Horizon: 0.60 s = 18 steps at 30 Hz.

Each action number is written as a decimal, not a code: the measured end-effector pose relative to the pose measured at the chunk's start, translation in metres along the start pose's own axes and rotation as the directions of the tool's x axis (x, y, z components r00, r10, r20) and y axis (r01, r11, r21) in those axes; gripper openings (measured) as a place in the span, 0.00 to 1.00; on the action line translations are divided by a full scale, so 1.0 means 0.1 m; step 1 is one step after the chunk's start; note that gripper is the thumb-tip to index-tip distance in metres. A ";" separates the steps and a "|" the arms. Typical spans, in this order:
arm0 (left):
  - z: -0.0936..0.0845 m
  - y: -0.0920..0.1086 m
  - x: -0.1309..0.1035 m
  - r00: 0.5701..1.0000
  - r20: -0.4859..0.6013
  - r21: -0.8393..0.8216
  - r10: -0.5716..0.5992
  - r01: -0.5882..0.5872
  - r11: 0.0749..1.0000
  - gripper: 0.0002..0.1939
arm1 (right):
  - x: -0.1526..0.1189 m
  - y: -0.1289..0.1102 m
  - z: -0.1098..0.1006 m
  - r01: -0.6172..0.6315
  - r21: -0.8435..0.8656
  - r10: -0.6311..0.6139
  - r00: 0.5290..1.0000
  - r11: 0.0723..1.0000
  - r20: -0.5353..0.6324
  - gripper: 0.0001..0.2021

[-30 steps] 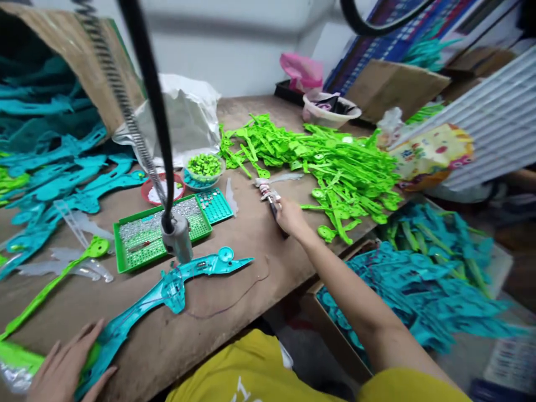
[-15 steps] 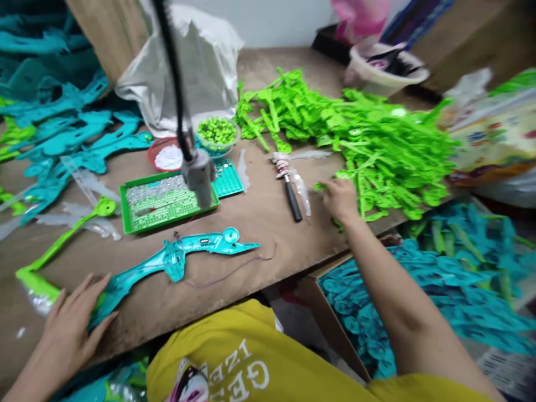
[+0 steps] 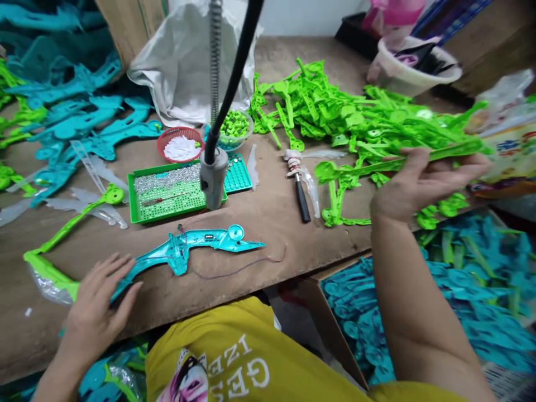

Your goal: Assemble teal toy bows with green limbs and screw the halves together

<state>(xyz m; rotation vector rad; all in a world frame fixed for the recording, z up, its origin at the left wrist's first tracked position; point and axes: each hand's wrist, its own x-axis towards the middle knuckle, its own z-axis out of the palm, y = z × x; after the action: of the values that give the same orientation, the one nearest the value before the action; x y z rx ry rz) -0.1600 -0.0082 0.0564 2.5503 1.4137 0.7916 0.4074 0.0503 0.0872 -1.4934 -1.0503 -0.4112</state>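
Observation:
On the wooden bench lies a teal curved plastic shell, its hollow side up, with thin wires and a small black part in it. My left hand rests over the shell's left end, fingers stretched and thumb apart. A thin loose wire curls from the shell along the bench. At the right, my right hand holds a long bright green plastic arm above the bench, fingers around its far end. Beneath and behind it spreads a large pile of green plastic parts.
A lamp or tool head hangs over a green tray of small metal pieces. A black-handled tool lies mid-bench. Baskets of white and green bits stand behind. Teal parts fill a carton below the bench edge.
My right hand has risen from the green pile and turned, now with a green arm in it. My left hand stays at the teal shell's end. The view has shifted slightly.

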 end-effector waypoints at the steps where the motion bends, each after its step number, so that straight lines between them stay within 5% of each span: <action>1: 0.08 0.12 0.07 0.999 -0.006 -0.033 0.050 -0.051 0.998 0.30 | -0.06 -0.06 0.06 -0.100 0.121 0.103 0.994 0.988 -0.024 0.16; 2: 0.17 0.23 0.14 0.997 0.002 -0.070 0.081 -0.081 0.994 0.28 | -0.15 -0.14 0.13 -0.245 0.222 0.245 0.969 0.944 0.027 0.18; 4: 0.38 0.47 0.29 0.986 0.021 -0.127 0.163 -0.159 0.979 0.26 | -0.42 -0.32 0.30 -0.537 0.325 0.476 0.843 0.779 0.251 0.22; 8: 0.76 0.84 0.51 0.965 -0.004 -0.169 0.261 -0.258 0.951 0.21 | -0.93 -0.59 0.59 -0.786 0.300 0.601 0.610 0.540 0.517 0.27; 18: 1.14 1.05 0.63 0.968 0.058 0.049 0.243 -0.246 0.968 0.11 | -1.32 -0.66 0.82 -0.910 0.224 0.625 0.405 0.350 0.667 0.31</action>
<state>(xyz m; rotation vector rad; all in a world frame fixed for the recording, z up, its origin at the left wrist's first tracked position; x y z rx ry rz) 0.0026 0.0013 0.0196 2.8041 1.1360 0.7214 0.2598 0.0692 0.0072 -1.3597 -0.5412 1.0057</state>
